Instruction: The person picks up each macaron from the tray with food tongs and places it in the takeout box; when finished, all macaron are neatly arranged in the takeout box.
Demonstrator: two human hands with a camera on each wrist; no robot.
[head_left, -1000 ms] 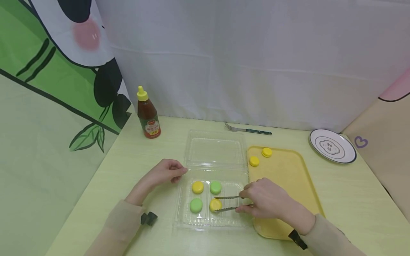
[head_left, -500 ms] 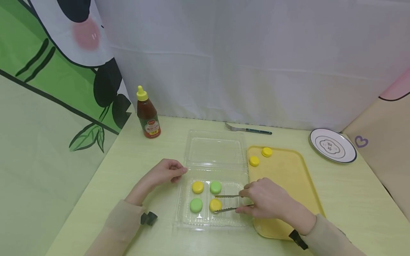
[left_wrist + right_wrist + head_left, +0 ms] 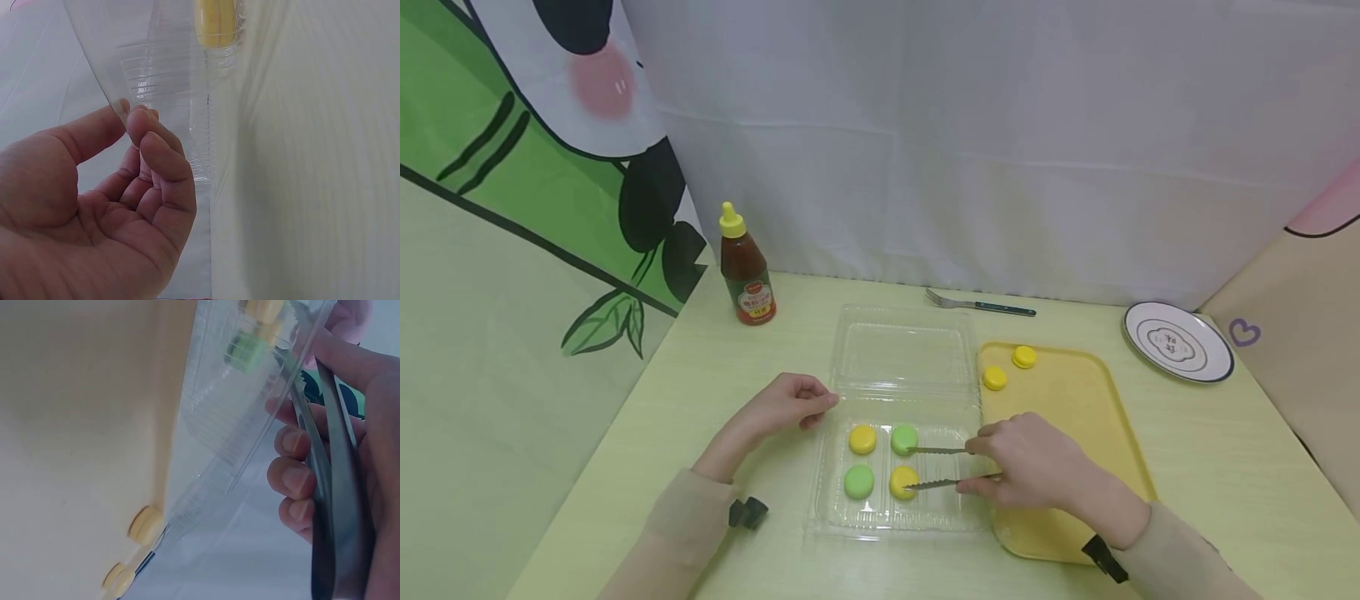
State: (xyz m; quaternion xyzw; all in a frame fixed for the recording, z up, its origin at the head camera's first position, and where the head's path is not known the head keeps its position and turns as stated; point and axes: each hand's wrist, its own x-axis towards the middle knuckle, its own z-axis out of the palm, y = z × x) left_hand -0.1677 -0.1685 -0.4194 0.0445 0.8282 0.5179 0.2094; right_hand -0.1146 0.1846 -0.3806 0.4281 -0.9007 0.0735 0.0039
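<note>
A clear plastic clamshell box [image 3: 907, 392] lies with its lid folded back. Its near half holds two yellow macarons, front right [image 3: 901, 482] and back left [image 3: 862, 439], and two green macarons, front left [image 3: 859, 482] and back right [image 3: 904, 437]. My left hand [image 3: 790, 402] pinches the box's left edge between thumb and forefinger, clearest in the left wrist view. My right hand [image 3: 1033, 458] holds metal tongs [image 3: 340, 481] with spread arms. One tip lies over the front-right yellow macaron, the other at the back-right green one; contact is unclear.
A yellow tray [image 3: 1075, 392] sits right of the box, with two yellow macarons [image 3: 995, 377] at its far left corner. A fork [image 3: 981, 305] lies behind. A sauce bottle [image 3: 748, 275] stands back left; a white plate [image 3: 1178, 342] is at back right.
The tongs' arms have spread wider and shifted slightly back and right, off the sides of the front-right yellow macaron, which stays in place. The left hand has not moved.
</note>
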